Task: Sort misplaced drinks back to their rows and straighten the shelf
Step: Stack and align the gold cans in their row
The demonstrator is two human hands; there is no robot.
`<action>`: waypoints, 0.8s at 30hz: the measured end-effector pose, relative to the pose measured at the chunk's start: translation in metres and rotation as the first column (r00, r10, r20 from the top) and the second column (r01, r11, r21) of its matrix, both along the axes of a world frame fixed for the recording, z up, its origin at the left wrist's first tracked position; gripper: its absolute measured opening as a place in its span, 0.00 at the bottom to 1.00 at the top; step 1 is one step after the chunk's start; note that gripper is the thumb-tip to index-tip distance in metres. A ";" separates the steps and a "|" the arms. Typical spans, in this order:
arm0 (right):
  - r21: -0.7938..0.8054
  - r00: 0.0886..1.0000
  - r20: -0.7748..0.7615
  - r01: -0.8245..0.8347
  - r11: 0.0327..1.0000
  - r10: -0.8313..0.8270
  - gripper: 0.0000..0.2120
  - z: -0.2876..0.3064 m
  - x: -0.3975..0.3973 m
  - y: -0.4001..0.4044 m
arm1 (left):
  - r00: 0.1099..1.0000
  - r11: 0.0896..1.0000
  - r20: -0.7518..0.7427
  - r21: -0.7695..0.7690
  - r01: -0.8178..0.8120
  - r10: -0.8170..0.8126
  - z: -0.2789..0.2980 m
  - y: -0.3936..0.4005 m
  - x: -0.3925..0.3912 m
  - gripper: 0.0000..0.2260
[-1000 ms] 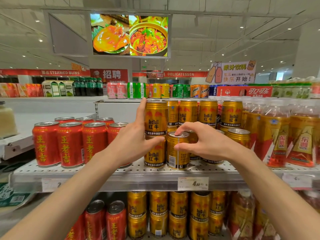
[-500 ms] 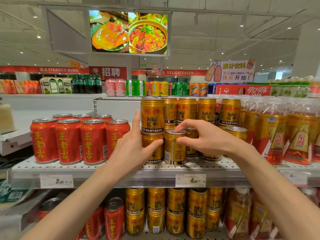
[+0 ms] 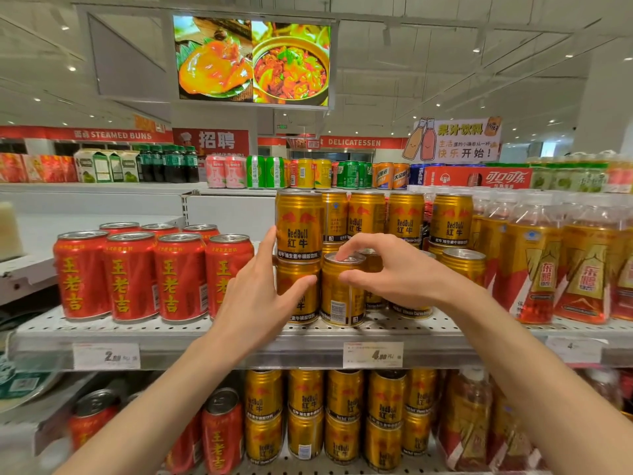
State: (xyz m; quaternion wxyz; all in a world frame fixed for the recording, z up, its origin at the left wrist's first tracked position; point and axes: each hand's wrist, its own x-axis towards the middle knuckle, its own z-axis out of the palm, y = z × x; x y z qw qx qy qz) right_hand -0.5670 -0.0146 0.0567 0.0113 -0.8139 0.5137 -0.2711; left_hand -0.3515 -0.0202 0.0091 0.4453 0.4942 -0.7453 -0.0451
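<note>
On the upper shelf, my right hand pinches a single gold Red Bull can, forefinger on its lid and thumb on its side. The can stands upright at the front of the gold row. Just left of it is a two-high stack of gold cans. My left hand rests against that stack, fingers straight up along its left side and thumb across the lower can. More gold cans stand stacked behind. A row of red herbal-tea cans fills the shelf to the left.
Bottled orange drinks stand close on the right. The lower shelf holds gold cans and a few red cans. Price tags hang on the shelf's front edge. Mixed cans and cartons line a far shelf.
Both hands keep nearly the same hold. The gold can under my right hand has turned a little, its barcode now facing more toward me.
</note>
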 end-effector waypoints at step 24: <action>0.035 0.999 -0.027 -0.041 0.999 0.042 0.23 0.002 0.002 -0.009 | 0.999 0.999 -0.005 0.010 0.046 -0.046 -0.016 -0.004 0.009 0.38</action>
